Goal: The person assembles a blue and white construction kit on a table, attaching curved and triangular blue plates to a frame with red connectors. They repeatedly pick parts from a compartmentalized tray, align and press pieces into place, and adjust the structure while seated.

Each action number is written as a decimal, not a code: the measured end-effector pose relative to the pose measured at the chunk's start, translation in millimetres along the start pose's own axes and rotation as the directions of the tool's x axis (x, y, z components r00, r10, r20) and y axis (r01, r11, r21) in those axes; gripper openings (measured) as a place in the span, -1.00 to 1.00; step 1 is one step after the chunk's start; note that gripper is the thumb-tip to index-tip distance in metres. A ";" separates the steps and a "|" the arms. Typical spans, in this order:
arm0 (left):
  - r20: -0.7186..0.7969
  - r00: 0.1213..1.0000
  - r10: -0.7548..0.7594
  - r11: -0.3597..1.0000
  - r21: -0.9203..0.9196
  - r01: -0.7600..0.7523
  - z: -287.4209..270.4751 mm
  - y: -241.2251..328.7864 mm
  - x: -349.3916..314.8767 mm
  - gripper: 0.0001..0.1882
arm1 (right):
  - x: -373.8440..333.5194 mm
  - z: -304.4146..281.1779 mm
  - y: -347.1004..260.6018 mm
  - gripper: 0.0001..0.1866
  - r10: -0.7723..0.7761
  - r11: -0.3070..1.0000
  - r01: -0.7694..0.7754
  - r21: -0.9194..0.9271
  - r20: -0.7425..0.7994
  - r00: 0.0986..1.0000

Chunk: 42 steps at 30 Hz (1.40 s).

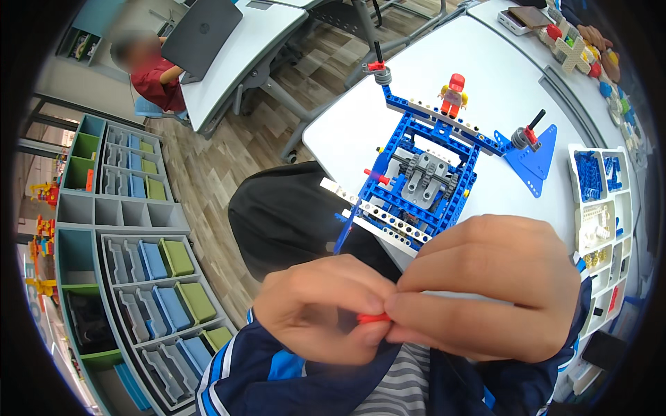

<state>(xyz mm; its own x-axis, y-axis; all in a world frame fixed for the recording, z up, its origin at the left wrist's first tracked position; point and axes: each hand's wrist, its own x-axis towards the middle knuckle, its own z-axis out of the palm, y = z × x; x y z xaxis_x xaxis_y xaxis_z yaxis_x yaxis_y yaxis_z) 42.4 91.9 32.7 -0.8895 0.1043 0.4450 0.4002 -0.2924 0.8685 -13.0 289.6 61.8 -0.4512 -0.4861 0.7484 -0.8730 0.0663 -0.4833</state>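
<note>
Both hands pinch one small red piece (pixel 373 318): left hand (pixel 322 308) and right hand (pixel 489 288) meet close before the chest, blocking the near edge of the blue brick frame (pixel 423 177) (red figure (pixel 453 94) on top); sorting tray (pixel 600 229) right.

table (pixel 485 76): white, carries blue brick frame (pixel 423 177) with red-and-yellow minifigure (pixel 454 94) on top
triangular plate (pixel 531 161): blue, just beside frame
parts tray (pixel 600 215): white, compartmented, right
shelf unit (pixel 132 229): grey bins, left
laptop (pixel 201 35): closed, far table
</note>
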 end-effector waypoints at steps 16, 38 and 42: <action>-0.124 0.890 0.439 0.828 0.441 -0.346 -29.3 -15.3 14.4 -0.69 | -13.5 -15.5 36.4 -0.78 0.236 0.914 -0.225 -0.337 -0.009 0.972; -0.276 0.920 -0.277 0.806 0.455 0.379 -15.3 -33.0 34.3 -0.67 | -11.6 15.4 62.6 -0.86 0.078 0.900 -0.017 -0.435 0.122 0.989; -0.271 0.955 -0.120 0.783 0.565 0.258 -12.3 -45.9 37.2 -0.72 | -10.8 24.0 69.5 -0.86 -0.035 0.877 0.046 -0.479 0.032 0.999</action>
<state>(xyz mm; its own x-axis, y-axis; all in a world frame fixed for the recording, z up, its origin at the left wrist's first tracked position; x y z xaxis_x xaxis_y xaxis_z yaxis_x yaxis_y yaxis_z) -11.7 97.5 6.7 -0.9572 -0.1228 0.2620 0.2085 0.3352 0.9188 -64.3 278.6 9.2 -0.4141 -0.5157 0.7501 -0.8749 0.4528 -0.1718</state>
